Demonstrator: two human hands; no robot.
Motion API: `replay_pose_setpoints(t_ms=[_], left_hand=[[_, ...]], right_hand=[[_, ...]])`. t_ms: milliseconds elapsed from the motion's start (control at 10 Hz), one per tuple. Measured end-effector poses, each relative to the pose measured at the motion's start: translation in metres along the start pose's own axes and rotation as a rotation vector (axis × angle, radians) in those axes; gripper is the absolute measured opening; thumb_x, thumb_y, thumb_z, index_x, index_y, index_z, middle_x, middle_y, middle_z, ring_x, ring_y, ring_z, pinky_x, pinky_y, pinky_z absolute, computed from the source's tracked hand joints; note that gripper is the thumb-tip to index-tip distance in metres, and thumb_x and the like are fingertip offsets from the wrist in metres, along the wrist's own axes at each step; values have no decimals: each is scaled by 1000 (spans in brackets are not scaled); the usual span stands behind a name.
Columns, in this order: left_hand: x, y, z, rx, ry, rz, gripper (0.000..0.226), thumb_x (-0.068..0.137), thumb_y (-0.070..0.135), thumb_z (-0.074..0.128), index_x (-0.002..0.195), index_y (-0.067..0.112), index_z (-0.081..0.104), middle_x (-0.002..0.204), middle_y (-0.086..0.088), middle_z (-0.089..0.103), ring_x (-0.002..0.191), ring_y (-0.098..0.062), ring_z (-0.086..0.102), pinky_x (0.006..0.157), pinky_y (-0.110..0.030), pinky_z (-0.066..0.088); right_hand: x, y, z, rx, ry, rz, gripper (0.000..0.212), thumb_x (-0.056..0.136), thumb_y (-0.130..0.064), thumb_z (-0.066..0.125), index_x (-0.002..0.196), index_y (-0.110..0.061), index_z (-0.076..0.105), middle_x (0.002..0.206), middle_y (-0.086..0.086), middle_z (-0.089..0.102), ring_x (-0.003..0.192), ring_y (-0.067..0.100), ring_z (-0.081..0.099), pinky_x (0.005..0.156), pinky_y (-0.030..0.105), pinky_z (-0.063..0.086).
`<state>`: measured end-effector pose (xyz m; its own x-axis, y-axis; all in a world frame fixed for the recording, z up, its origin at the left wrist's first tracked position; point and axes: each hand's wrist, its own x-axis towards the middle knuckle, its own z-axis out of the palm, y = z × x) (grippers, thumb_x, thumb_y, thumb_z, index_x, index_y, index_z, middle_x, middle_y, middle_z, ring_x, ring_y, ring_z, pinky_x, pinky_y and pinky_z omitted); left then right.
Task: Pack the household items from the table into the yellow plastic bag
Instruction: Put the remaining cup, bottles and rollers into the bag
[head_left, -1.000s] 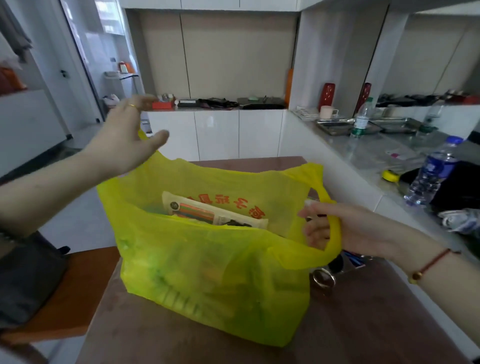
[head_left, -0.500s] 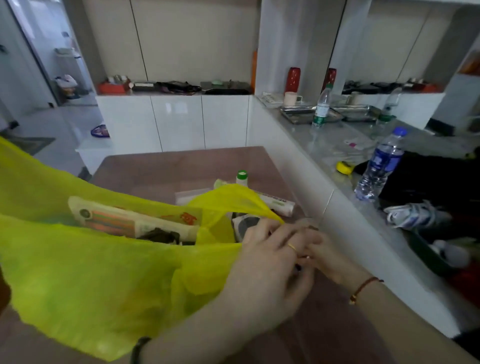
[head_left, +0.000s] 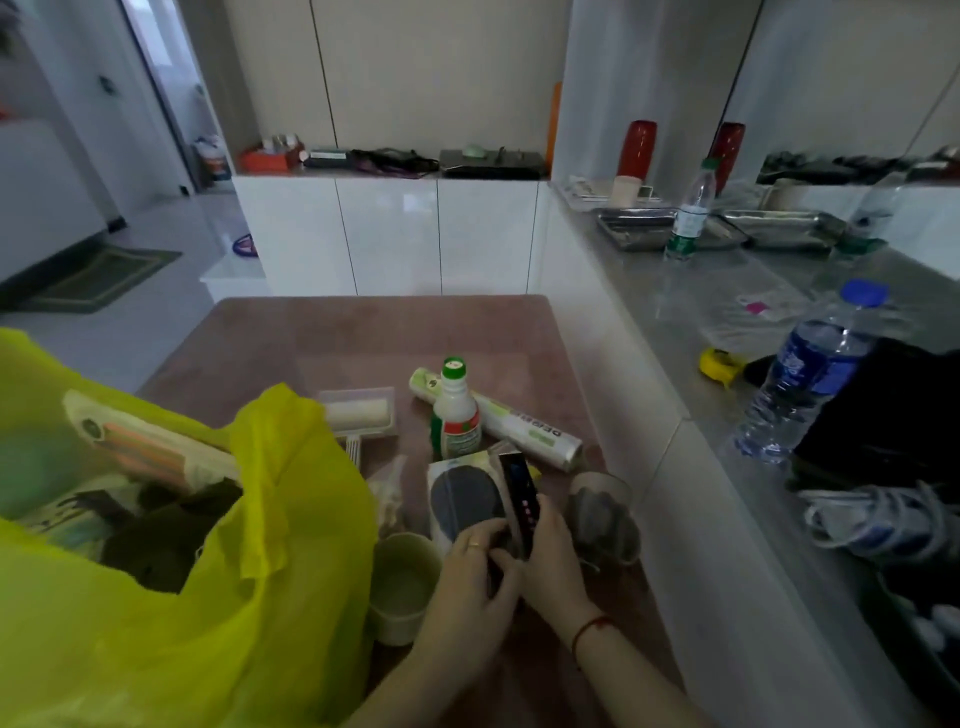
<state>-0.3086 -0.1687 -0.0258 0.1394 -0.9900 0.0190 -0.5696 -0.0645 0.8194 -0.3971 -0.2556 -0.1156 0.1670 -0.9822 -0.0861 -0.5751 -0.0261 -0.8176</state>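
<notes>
The yellow plastic bag (head_left: 270, 587) stands open at the left of the brown table (head_left: 322, 338), with a printed packet (head_left: 140, 447) and dark items inside. My left hand (head_left: 467, 582) and my right hand (head_left: 553, 561) meet near the table's front, both gripping a narrow dark box (head_left: 519, 499) that stands tilted beside a flat packet with a dark oval (head_left: 465, 499). Behind them stand a white bottle with a green cap (head_left: 456, 415) and a lying roll of bags (head_left: 524, 428). A pale green cup (head_left: 400, 587) sits by the bag.
A lint roller in a clear case (head_left: 358, 415) lies behind the bag, and a clear bag of dark stuff (head_left: 602, 514) sits right of my hands. The grey counter (head_left: 691, 322) on the right holds water bottles (head_left: 805, 379), metal trays and a yellow tape measure (head_left: 719, 364).
The bag has shifted to the left of the view, uncovering the items on the table. Both hands have left the bag handles and closed on the dark box.
</notes>
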Motion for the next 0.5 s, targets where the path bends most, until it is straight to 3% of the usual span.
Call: replay_pose_setpoints(t_ms=[100, 200, 300, 400, 500], left_hand=[[10, -22, 5, -70, -14, -195, 48, 94, 31, 48, 138, 21, 33, 130, 6, 44, 125, -10, 43, 103, -22, 37], [10, -33, 10, -211, 0, -260, 43, 91, 25, 53, 131, 23, 38, 129, 2, 51, 119, -10, 48, 103, -28, 42], [8, -35, 14, -368, 27, -294, 35, 89, 19, 57, 118, 33, 41, 122, 7, 57, 109, 5, 55, 97, -24, 47], [3, -26, 14, -459, 67, -280, 47, 90, 15, 56, 130, 27, 35, 120, 17, 47, 113, 9, 44, 88, -8, 39], [-1, -21, 12, -612, 71, -243, 57, 88, 8, 57, 133, 27, 28, 118, 26, 43, 108, 13, 43, 73, 5, 39]], right_hand=[[9, 5, 10, 96, -31, 94, 88, 66, -19, 76, 138, -22, 27, 136, 5, 45, 123, 27, 47, 93, 29, 36], [9, 4, 6, 80, -163, 153, 57, 64, -32, 78, 102, -45, 36, 104, -3, 56, 108, 21, 58, 93, 32, 48], [8, 13, -1, -56, -230, 145, 25, 74, -36, 71, 82, -28, 48, 73, -13, 48, 80, 14, 58, 88, 36, 52], [-1, 6, -21, -39, -71, 63, 26, 83, -26, 65, 64, -21, 47, 61, -6, 47, 58, 6, 46, 59, 20, 47], [-23, -16, -54, 187, 86, -54, 15, 82, -19, 67, 69, -23, 61, 67, -5, 66, 67, 7, 63, 58, 18, 50]])
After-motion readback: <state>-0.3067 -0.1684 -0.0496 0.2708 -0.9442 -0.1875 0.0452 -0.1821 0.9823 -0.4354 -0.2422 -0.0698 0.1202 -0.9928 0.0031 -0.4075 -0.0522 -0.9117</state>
